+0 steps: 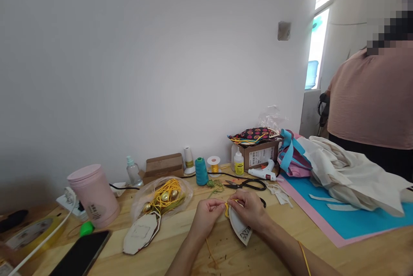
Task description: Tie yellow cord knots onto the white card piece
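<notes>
Pinches the yellow cord (226, 211) between thumb and forefinger of the left hand (209, 214), with fingertips just beside those of the right hand (248, 210). Grips the flat white piece (236, 224) with that right hand, closed over its upper right part and hiding much of that side from view. Has the white piece between both hands, below and to the left of the right knuckles, nearer the right hand than the left. Slants its long axis from the bunched cord at the upper left down to a dark-patterned corner at the lower right, toward the near side of the table (174, 237). Meets only the upper left end with the left fingertips, well apart from that corner. Cannot tell about contact between corner and table, nor follow the cord under the right fingers. Bears a yellow strand (303, 258) across the right forearm, with black scissors (251, 184) just beyond the right hand.
</notes>
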Demonstrator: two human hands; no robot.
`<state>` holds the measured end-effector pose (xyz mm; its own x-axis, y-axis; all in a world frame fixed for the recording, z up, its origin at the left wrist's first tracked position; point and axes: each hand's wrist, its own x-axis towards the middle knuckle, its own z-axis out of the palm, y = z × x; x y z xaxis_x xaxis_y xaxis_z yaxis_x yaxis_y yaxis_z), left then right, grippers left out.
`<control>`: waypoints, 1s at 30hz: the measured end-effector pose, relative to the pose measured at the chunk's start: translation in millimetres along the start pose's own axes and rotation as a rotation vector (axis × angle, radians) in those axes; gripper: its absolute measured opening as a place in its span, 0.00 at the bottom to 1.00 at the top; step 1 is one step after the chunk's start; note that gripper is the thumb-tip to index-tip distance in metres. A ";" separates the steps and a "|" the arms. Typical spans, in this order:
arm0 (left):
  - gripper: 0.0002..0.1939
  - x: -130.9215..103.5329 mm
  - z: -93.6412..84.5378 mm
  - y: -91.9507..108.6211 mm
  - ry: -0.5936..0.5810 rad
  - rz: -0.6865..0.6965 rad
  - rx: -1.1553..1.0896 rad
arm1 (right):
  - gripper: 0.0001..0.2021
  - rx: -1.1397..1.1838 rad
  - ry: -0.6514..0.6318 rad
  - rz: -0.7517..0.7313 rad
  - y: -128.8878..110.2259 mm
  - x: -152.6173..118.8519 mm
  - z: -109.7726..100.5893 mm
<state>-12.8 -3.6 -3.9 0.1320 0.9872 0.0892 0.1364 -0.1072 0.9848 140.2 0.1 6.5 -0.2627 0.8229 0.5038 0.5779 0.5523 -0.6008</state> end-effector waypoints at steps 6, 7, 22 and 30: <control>0.12 0.4 1.1 1.1 0.029 0.033 0.036 | 0.10 -0.047 -0.002 -0.019 1.6 -0.1 2.1; 0.12 0.0 1.3 1.7 0.037 0.045 0.039 | 0.10 -0.054 0.012 -0.004 2.4 0.2 2.7; 0.12 0.4 2.1 1.7 0.029 0.053 0.027 | 0.09 -0.086 -0.004 -0.042 6.9 0.0 2.1; 0.13 0.9 0.8 0.2 0.003 -0.007 -0.017 | 0.08 -0.128 -0.004 -0.022 2.3 -1.7 2.4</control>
<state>-11.8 -2.8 -3.8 0.1281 0.9883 0.0829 0.1201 -0.0984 0.9879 140.1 0.3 2.8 -0.2790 0.8117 0.5131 0.6661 0.5485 -0.5054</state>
